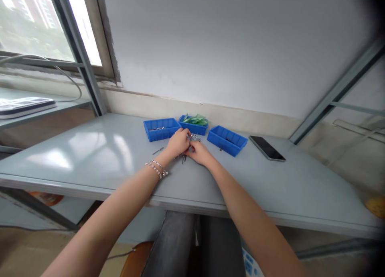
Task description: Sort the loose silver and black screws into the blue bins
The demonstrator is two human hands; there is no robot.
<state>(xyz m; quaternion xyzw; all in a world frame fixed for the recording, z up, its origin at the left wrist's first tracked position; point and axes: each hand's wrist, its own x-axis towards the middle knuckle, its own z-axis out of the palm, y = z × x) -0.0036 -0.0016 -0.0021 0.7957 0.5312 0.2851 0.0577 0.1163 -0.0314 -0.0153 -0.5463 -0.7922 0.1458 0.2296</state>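
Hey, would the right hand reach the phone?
Probably yes: one blue box sits partly between the right hand and the phone, but the table in front leaves a way round.

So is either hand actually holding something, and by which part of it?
That cannot be told: the left hand and right hand are close together among slim metallic pieces, but any grip is hidden.

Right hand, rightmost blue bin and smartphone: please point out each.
Right hand (197, 151): head view, back of the hand.
Rightmost blue bin (221, 143): head view, front wall.
Smartphone (267, 147): head view, dark screen.
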